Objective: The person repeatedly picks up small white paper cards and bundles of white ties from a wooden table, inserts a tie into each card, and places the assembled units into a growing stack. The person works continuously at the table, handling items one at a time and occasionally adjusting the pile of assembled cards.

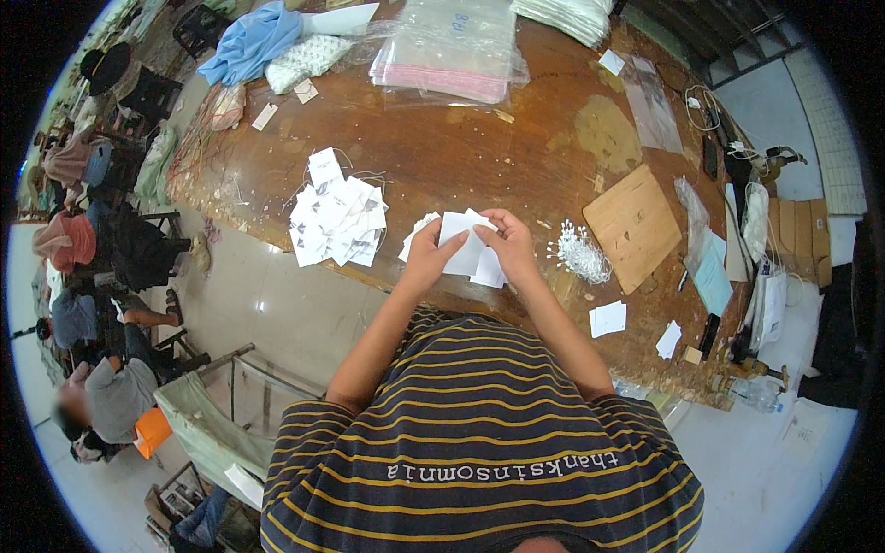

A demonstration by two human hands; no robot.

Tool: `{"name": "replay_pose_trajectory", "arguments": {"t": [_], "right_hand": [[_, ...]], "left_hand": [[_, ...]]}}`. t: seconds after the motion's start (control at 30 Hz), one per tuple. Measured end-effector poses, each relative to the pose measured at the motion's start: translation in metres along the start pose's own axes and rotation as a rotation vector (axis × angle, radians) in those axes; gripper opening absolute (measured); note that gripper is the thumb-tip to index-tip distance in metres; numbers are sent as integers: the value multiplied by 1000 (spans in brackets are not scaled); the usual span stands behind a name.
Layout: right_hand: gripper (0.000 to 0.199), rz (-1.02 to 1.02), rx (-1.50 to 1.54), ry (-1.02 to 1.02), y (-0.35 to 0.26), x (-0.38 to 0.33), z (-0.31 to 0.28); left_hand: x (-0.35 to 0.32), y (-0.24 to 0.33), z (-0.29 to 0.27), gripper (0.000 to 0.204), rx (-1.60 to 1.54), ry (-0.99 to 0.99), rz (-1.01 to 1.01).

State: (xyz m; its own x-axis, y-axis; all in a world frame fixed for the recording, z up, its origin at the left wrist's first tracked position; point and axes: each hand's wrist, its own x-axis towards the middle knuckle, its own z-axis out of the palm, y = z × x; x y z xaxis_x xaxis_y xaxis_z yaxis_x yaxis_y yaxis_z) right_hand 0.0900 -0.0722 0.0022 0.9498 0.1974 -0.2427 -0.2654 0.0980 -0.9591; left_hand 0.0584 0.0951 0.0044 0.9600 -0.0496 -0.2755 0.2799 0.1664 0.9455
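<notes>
Over the near edge of the wooden table, my left hand (430,255) and my right hand (510,243) pinch white paper cards (464,253) between thumbs and fingers. The cards overlap, and one sticks out lower beside my right fingers. Left of my hands lies a loose heap of white tags (336,217), some with thin strings attached. Close to my left hand, a few more white tags show partly behind it. To the right of my right hand sits a tangled bunch of white tag strings (583,253) with small bead-like ends.
A wooden board (633,229) lies right of the strings. Small white card stacks (607,319) rest near the front right edge. Clear plastic bags (447,51) and blue cloth (253,41) lie at the far side. Several people sit working at the left, beyond a metal-framed cart (207,424).
</notes>
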Motion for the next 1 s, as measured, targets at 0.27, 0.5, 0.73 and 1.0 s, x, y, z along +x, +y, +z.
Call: {"name": "replay_pose_trajectory", "arguments": {"t": [0.27,0.5,0.73,1.0], "right_hand": [[26,7,-3,-38,2,-2,-2],[28,-86,-247,136,29,8,-28],[28,-171,-1107,428,63,-2,-114],[12,-149,-1476,513,74,34,-169]], "left_hand": [[0,3,2,28,62,-1,-20],[3,-10,-5,26,102,63,34],[-5,-19,-30,28,26,161,11],[-3,-20,-30,30,67,108,19]]}}
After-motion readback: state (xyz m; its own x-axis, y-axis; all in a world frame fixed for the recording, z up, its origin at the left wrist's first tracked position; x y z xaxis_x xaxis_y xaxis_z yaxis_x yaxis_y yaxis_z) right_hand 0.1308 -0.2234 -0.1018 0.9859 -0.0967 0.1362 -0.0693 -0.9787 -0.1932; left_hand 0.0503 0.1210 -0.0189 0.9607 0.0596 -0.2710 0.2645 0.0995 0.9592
